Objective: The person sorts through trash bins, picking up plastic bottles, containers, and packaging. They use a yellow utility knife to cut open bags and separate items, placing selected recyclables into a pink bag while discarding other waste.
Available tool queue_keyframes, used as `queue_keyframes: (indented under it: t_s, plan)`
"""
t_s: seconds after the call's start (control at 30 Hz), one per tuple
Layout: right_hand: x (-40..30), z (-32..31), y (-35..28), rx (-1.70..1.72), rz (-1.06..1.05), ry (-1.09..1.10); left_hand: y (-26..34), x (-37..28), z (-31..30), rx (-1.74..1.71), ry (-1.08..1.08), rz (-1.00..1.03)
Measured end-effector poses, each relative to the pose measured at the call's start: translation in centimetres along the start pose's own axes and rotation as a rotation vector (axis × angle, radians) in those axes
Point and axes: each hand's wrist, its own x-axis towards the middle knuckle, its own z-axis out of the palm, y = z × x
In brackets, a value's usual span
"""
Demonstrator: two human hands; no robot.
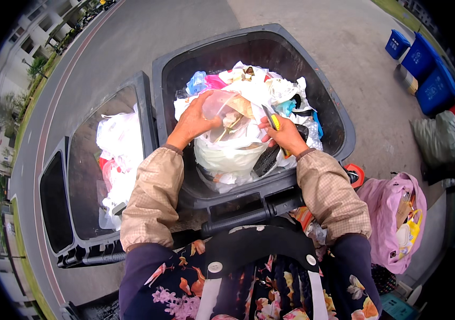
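Observation:
My left hand curls around the edge of a translucent plastic container, thumb toward me and fingers on its far side. A yellow-and-black utility knife is in my right hand, its metal end pointing up and away. Between the hands, an opened white plastic bag shows crumpled paper and other waste inside. It sits on a heap in a large dark wheeled bin. White, pink and blue plastic bags lie around it, partly hiding one another.
Left of it stands a second open dark bin with white bags. A pink bag of mixed items is at my right. Farther right are blue bins and a full grey-green sack. Pavement lies beyond.

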Motion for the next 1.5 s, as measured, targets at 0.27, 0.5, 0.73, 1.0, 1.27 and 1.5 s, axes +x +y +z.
queue_keyframes:
  t_s: [0.27, 0.5, 0.73, 1.0, 1.27, 1.5]
  plan:
    - [-1.0, 4.4, -4.7, 0.143, -0.191, -0.018, 2.0, -1.3, -1.4, 0.225, 0.024, 0.187]
    - [2.1, 0.1, -0.9, -0.085, -0.004, 0.251, 2.1, -1.4, -8.1, 0.021, 0.31, 0.088]
    - [-1.9, -0.3, -9.7, 0.143, -0.267, 0.302, 8.4, -1.1, -4.9, -0.779, -0.053, 0.009]
    - [-17.2, -13.2, -2.8, 0.287, -0.173, 0.925, 2.3, -0.3, 4.6, -0.023, -0.443, -0.043]
    - [-44.9, -14.9, 21.1, -0.001, 0.412, 1.679, 1.6, -1.0, 9.2, 0.31, -0.368, 0.236]
    - [-48.4, -8.0, 36.6, -0.165, 1.023, 1.582, 3.4, 2.4, 0.9, 0.365, -0.254, 0.023]
